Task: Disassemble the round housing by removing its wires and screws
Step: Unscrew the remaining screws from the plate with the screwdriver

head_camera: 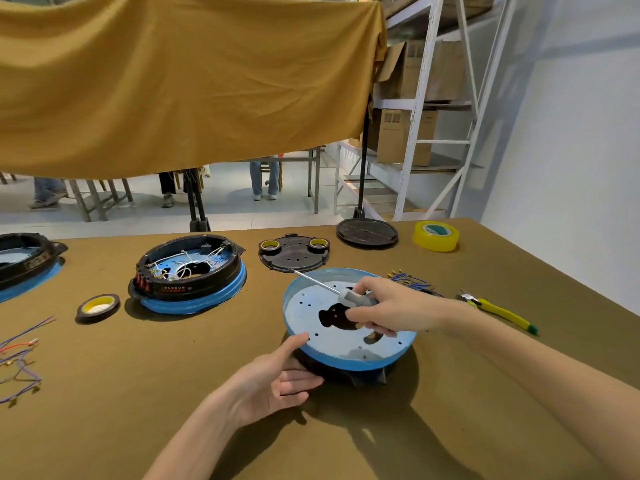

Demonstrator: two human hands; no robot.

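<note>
- The round housing [346,327], a pale blue perforated metal disc with a bright blue rim over a black plastic base, sits tilted on the olive-brown cloth-covered surface [173,393], near the middle and towards the person.
- The right hand [391,308] has its fingers [360,318] curled round the grey handle of a screwdriver [341,292]; the thin metal shaft points up and to the left over the disc's far rim.
- The left hand [273,379] is relaxed, its thumb touching the blue rim on the near left side and its straight fingers [301,379] reaching under the black base.
- A second round housing [188,271], black-walled on a blue ring with white wires inside, lies to the left, well apart.
- A black tape roll with a yellow core [98,306] lies just beside that one.
- A black round plate [294,252] carrying two small tape rolls sits behind the held housing.
- A yellow tape roll [436,236] stands at the far right.
- Loose blue wires [412,280] and yellow-handled pliers [498,310] lie to the right of the right hand.
- More loose purple and red wires [20,358] lie at the left edge.
</note>
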